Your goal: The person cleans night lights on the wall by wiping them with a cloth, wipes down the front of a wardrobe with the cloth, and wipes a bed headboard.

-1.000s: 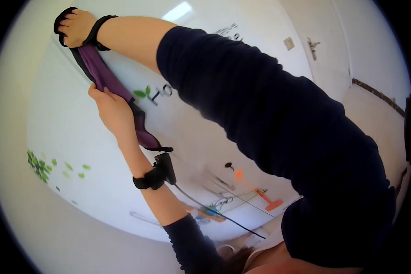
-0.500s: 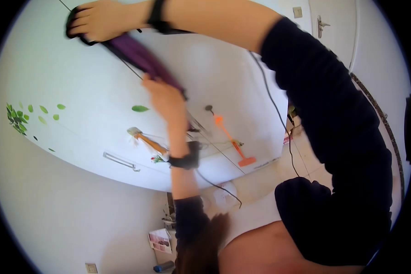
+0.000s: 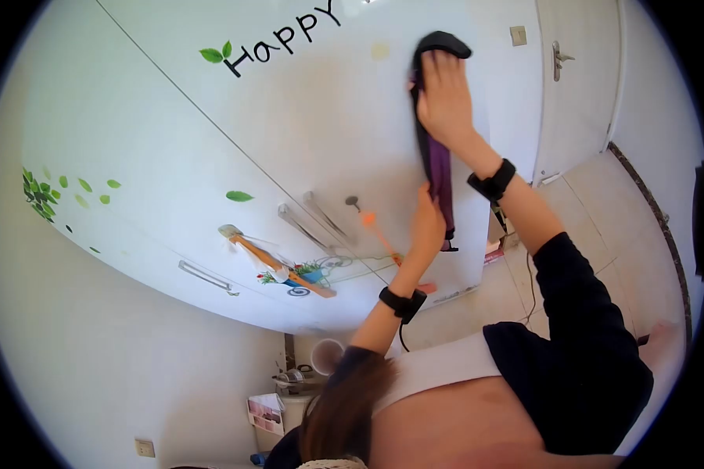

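A long, narrow purple and black fabric item (image 3: 440,168) hangs between my hands in front of a white cabinet door (image 3: 313,117). Its exact kind cannot be made out. My right hand (image 3: 446,98) is up at its black upper end, fingers laid over and gripping it. Lower down, my left hand (image 3: 426,227) holds the purple part near its bottom end; those fingers are partly hidden. Just left of my left hand, an orange long-handled tool (image 3: 375,230) hangs against the cabinet, partly covered by my forearm. Both wrists wear black bands.
Metal handles (image 3: 309,227) project from the cabinet doors. A wooden-handled brush-like tool (image 3: 266,258) hangs on the front, near flower and leaf stickers. To the right stands a white room door (image 3: 575,86). A thin cord (image 3: 533,289) runs along the tiled floor (image 3: 587,234).
Both hands have moved to the right across the cabinet front with the purple and black item, which now hangs more upright. The "Happy" lettering has come into view.
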Motion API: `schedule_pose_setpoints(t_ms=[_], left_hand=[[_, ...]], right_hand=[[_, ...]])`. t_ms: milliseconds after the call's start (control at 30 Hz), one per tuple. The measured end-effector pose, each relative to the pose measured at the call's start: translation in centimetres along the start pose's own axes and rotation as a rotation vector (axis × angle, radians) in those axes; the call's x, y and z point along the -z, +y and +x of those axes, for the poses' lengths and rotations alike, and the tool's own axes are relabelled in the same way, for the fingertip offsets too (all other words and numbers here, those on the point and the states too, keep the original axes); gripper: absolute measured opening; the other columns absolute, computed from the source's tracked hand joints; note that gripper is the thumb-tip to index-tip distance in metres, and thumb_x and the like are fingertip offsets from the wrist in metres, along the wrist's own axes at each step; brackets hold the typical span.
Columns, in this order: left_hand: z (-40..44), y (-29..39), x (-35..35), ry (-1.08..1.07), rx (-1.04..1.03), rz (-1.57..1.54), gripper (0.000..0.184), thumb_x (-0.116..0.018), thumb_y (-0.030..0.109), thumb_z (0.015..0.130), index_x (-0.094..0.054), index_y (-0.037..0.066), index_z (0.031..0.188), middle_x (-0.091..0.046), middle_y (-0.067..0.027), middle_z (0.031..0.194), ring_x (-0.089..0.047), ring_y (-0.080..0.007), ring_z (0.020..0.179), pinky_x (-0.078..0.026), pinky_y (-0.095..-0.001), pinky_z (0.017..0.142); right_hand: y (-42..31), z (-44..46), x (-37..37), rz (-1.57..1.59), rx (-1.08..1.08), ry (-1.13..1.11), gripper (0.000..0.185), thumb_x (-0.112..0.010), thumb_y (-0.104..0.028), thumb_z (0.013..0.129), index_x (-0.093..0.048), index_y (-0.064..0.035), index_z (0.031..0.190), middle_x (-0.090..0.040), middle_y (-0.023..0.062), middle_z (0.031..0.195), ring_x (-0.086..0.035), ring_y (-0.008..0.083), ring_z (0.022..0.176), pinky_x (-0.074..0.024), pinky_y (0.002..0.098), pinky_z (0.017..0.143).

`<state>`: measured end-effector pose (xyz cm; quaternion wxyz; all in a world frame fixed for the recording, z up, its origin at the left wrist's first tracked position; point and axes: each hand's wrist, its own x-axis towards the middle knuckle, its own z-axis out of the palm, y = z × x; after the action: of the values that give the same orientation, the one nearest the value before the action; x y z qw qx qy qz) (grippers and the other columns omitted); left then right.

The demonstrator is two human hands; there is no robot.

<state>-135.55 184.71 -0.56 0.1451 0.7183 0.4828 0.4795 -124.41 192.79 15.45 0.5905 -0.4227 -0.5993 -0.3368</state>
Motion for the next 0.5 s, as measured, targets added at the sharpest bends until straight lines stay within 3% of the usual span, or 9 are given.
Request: schedule_pose_setpoints(t_ms=[100,167,233,333,400,500], left_hand=[[0.3,-1.1,2.2,0.172,0.030,0.176,0.034,-0.042,0.012,0.092,-0.038,-0.002,0.123,-0.053,-0.0290,0.110,-0.053,-0.0427,0.100,-0.041,-0.0439,0.084],[0.4,-1.8,4.1,0.215,0.069,0.232,0.039,-0.043,0.014,0.093,-0.034,-0.003,0.127,-0.048,-0.0268,0.119,-0.047,-0.0403,0.110,-0.036,-0.0427,0.093],[-0.5,-3.0,4.4,0.293,0.089,0.250,0.042,-0.043,0.015,0.093,-0.033,-0.004,0.129,-0.046,-0.0254,0.122,-0.044,-0.0391,0.115,-0.033,-0.0421,0.098],[-1.9,-8.5,3.1,0.484,0.095,0.123,0.039,-0.042,0.016,0.093,-0.034,-0.003,0.126,-0.046,-0.0243,0.120,-0.044,-0.0389,0.113,-0.033,-0.0412,0.096],[-3.6,-6.1,4.6,0.379,0.205,0.097,0.037,-0.041,0.016,0.093,-0.034,-0.002,0.124,-0.045,-0.0243,0.120,-0.044,-0.0389,0.113,-0.034,-0.0406,0.094],[-6.6,-5.5,4.9,0.251,0.287,0.138,0.035,-0.042,0.014,0.092,-0.035,0.001,0.123,-0.046,-0.0263,0.120,-0.045,-0.0413,0.110,-0.037,-0.0421,0.090]], right_hand=[[-4.6,2.0,-1.6,0.115,-0.010,-0.038,0.047,-0.060,-0.015,0.073,-0.050,0.0009,0.116,-0.052,0.0196,0.114,-0.047,0.0347,0.109,-0.0327,0.0444,0.101],[-7.7,3.1,-2.6,0.363,0.049,-0.083,0.042,-0.059,-0.015,0.074,-0.052,-0.0001,0.113,-0.054,0.0151,0.108,-0.048,0.0315,0.107,-0.0335,0.0394,0.100],[-11.1,2.1,-5.3,0.402,0.319,-0.033,0.041,-0.060,-0.019,0.075,-0.055,-0.0051,0.113,-0.056,0.0093,0.109,-0.050,0.0264,0.108,-0.0341,0.0359,0.101],[-15.0,-0.5,-7.7,0.448,0.494,-0.008,0.042,-0.058,-0.019,0.076,-0.056,-0.0066,0.116,-0.056,0.0082,0.116,-0.047,0.0242,0.116,-0.0316,0.0346,0.105],[-16.1,-3.0,-8.1,0.431,0.571,0.031,0.040,-0.056,-0.016,0.078,-0.056,-0.0067,0.117,-0.056,0.0095,0.119,-0.046,0.0236,0.119,-0.0299,0.0341,0.106],[-14.3,-6.2,-7.6,0.587,0.574,-0.195,0.038,-0.053,-0.015,0.080,-0.056,-0.0065,0.117,-0.054,0.0113,0.122,-0.045,0.0228,0.120,-0.0293,0.0338,0.107]])
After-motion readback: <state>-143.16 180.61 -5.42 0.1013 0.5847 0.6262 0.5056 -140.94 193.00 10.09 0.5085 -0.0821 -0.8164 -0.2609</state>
